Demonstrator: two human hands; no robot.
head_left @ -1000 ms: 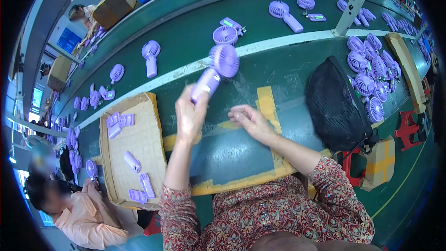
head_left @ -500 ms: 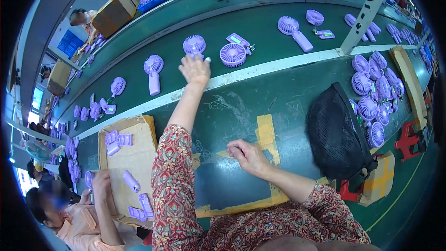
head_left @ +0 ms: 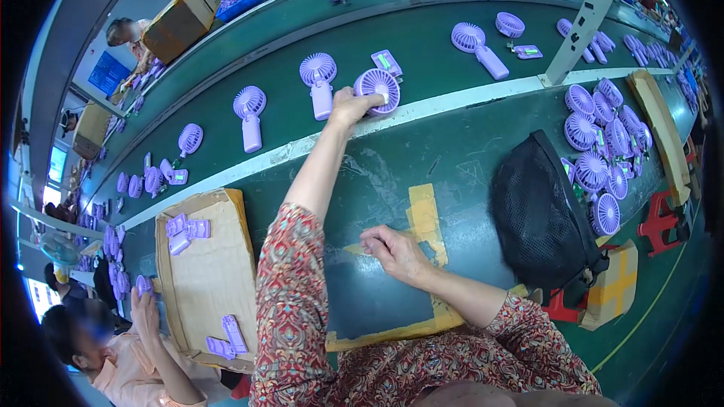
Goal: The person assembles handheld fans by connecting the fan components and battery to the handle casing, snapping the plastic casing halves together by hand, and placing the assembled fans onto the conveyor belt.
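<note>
At twelve o'clock: your left hand (head_left: 351,108) gripping fan head (head_left: 379,81), seemingly unfinished; right hand (head_left: 405,258) curled, seemingly empty; at eleven: fan (head_left: 322,98), seemingly complete.

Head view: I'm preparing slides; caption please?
Left hand gripping a purple fan head, right hand curled over the table.

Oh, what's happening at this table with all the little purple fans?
A person is reaching over the white rail, with the left hand gripping a purple fan head on the green surface beyond. The right hand is loosely curled over the table, nothing visible in it. A complete-looking fan lies just left of the gripped one. At the far left, a co-worker holds up a purple fan part beside a cardboard tray.
</note>
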